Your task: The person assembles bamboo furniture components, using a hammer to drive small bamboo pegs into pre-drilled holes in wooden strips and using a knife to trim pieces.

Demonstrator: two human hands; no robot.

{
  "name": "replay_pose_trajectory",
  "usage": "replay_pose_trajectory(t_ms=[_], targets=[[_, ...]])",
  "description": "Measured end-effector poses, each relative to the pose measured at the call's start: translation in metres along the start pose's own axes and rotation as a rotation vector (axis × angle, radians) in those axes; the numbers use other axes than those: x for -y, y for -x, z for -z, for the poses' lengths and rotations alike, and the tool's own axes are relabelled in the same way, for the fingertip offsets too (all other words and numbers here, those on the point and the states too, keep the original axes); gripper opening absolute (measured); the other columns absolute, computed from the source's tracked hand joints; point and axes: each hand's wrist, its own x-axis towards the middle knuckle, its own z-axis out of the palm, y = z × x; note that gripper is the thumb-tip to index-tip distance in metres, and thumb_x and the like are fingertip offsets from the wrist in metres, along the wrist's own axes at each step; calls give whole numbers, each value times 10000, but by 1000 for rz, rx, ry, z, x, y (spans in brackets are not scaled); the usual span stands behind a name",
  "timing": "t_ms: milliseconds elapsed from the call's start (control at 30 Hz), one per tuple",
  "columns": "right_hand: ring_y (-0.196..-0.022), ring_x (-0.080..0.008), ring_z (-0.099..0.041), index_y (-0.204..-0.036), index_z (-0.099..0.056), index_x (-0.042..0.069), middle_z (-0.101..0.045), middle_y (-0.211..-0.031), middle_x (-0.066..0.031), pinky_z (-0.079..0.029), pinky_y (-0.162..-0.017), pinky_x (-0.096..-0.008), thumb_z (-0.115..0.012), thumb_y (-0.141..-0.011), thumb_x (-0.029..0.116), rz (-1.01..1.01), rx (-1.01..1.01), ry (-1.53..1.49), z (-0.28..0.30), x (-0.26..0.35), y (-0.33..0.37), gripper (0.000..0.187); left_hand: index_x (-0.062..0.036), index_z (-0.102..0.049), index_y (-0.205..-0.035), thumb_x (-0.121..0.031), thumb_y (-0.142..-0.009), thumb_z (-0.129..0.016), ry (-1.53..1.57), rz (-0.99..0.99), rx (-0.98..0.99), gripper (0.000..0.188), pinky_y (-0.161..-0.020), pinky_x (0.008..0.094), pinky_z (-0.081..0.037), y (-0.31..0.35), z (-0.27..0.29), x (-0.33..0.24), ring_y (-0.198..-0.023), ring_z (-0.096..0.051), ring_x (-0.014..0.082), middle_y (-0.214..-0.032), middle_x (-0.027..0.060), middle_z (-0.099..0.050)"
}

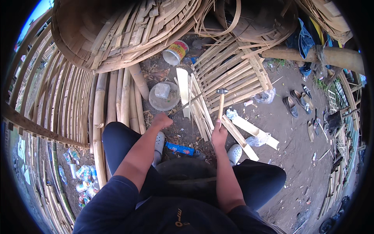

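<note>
My left hand [162, 121], in front of my left knee, is closed around the near end of a long, narrow, dark-bladed knife [186, 104]. Its blade points away to the right, and its handle is hidden by my fingers. In my right hand [219, 135] I grip a hammer [221, 102] by its light wooden handle, the dark metal head upward. Beyond the hammer lies a slatted bamboo panel [230, 72]. Loose split bamboo strips [199, 111] lie on the ground between my hands, beside a pale bamboo piece [182, 87].
A round grey slab [156, 102] bears a pale stone block [162, 90]. Behind it lies a tipped bucket [175, 53]. Bamboo poles [112, 97] run along my left, and large woven baskets [128, 35] hang over the far side. Sandals [290, 106] lie to the right.
</note>
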Motion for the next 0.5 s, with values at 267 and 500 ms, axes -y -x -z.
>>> replay_pose_trajectory(t_ms=[267,500], targets=[[-459,-203,-446,-636,-504,-25,-458,-488,-105,-366,-482,-401,-443,-1002,332,337,2,-74,-14,59,-26,515,52,-656,-1050,-209,-694,-580,-154,-27,-21,448,-821,392,-526,-20,13,26,-931,-677,319,-1037,234,-668],[-746,-493,-613,-737,-646,-90,-592,-697,-330,-494,-713,-512,-457,-953,453,16,205,309,-24,-3,-24,615,51,-672,-1002,-168,-684,-570,-93,-35,-90,399,-820,389,-529,-13,2,16,-934,-680,305,-1019,227,-674]])
